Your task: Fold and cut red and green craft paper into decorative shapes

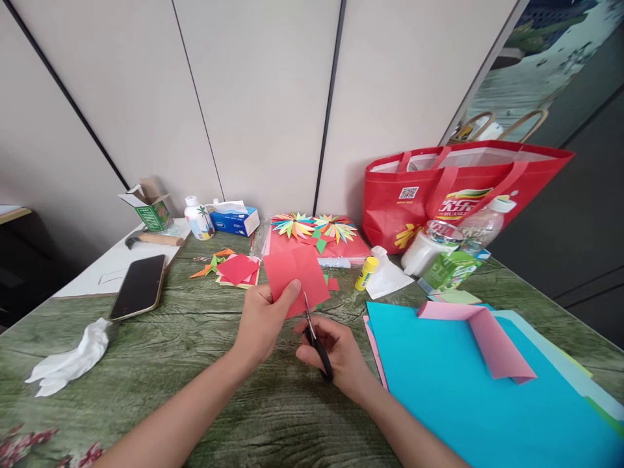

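My left hand [263,320] pinches a red sheet of paper [295,276] by its lower left part, thumb on top, holding it up over the table. In my right hand [338,351] is a pair of black-handled scissors [319,350], with the blades at the paper's lower edge, right of my left thumb. Behind the paper lie small red squares and green scraps, partly hidden. To the left is a pile of small paper squares [238,270] with orange and green folded pieces. A yellow glue stick [366,273] stands on the right, beside a crumpled white tissue [387,276].
Large blue paper [433,364] with a folded pink strip [497,338] covers the right side. Along the back are colourful paper fans [295,227], a red bag [390,201], jars, a tissue pack [236,220] and a bottle [199,219]. A phone [139,286] lies left.
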`<state>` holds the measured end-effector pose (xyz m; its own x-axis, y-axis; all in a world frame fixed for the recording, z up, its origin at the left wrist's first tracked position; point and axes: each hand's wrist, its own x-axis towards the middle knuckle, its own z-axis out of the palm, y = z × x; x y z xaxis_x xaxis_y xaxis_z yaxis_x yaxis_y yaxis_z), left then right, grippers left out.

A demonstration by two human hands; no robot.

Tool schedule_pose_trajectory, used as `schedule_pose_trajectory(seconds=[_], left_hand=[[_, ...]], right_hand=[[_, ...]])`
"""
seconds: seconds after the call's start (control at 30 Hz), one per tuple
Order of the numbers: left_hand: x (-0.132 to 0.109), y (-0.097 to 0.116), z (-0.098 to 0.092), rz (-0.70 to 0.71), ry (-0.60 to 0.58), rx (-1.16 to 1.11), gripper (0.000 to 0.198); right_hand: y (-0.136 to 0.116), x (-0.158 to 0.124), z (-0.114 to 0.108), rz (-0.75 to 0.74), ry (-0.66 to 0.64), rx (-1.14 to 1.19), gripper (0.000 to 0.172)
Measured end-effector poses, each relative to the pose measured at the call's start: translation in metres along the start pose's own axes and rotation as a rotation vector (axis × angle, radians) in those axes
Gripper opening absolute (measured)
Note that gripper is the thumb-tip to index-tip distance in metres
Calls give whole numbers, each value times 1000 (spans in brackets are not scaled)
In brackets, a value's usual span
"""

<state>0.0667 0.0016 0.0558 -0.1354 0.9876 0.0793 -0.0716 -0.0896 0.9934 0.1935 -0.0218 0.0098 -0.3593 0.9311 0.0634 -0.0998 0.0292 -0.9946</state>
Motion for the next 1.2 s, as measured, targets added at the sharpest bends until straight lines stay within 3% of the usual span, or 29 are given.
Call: schedule_pose_trajectory(seconds=[1.2], left_hand=[[-1, 5, 3, -68, -40, -117, 18]], right_hand=[[4, 0, 2, 40, 38, -22, 32]])
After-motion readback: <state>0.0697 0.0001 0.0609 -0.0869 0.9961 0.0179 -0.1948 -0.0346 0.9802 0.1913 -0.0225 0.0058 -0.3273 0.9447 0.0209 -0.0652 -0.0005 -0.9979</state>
